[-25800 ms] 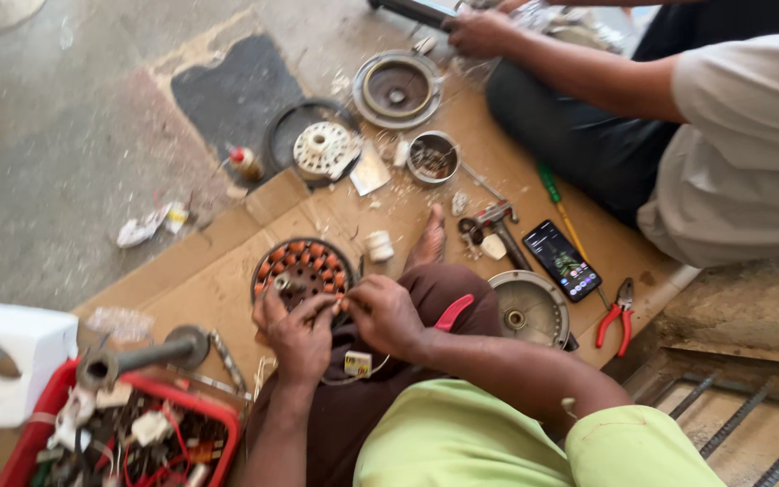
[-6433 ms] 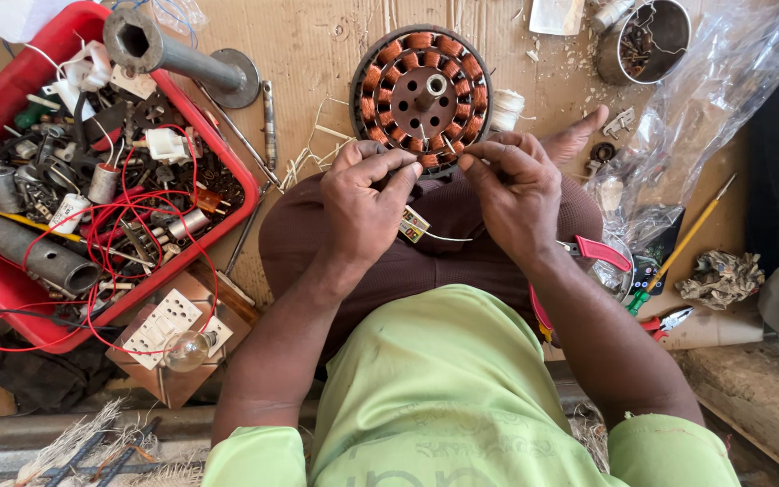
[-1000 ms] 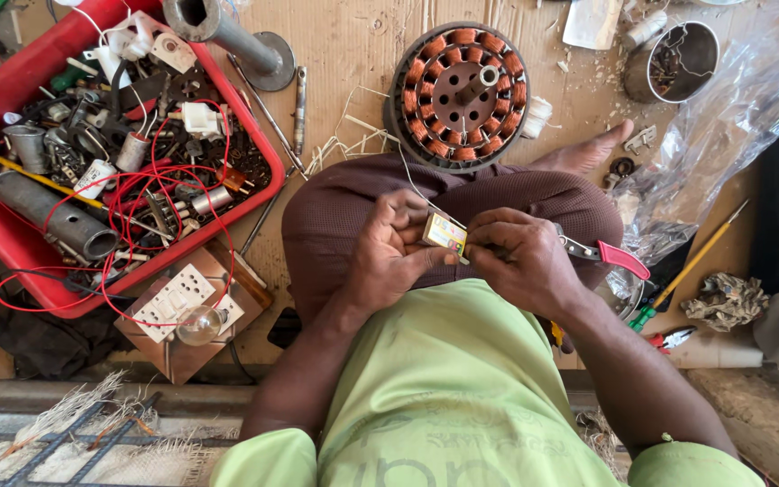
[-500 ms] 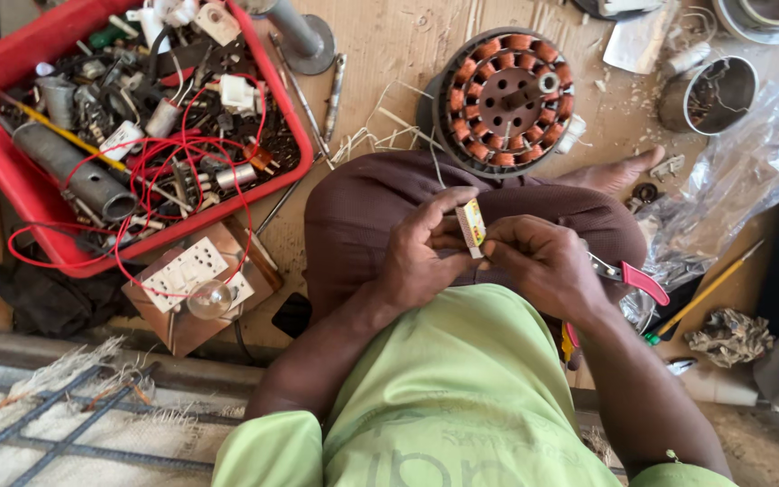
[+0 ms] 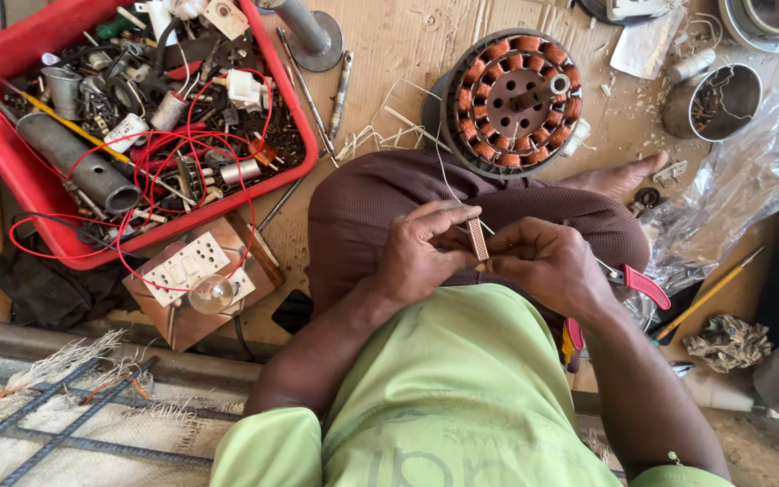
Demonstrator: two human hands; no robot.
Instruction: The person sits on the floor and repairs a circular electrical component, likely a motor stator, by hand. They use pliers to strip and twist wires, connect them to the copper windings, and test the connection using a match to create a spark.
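Head view: left hand [image 5: 421, 252] and right hand [image 5: 547, 266] both pinch a small brown flat strip [image 5: 477, 239]; beyond them, the copper-wound round stator [image 5: 511, 101] looks already wound.

A red tray [image 5: 11, 171] of parts, a light bulb [image 5: 212, 293] and a metal cup [image 5: 712, 101] lie around.

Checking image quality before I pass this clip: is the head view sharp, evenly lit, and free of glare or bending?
Head view: sharp on both hands, left hand and right hand, and the small strip they pinch; warm, soft daylight with only faint shadows; bright sheen on the clear plastic bag; mild wide-angle bending near the edges, where the red tray leans outward.
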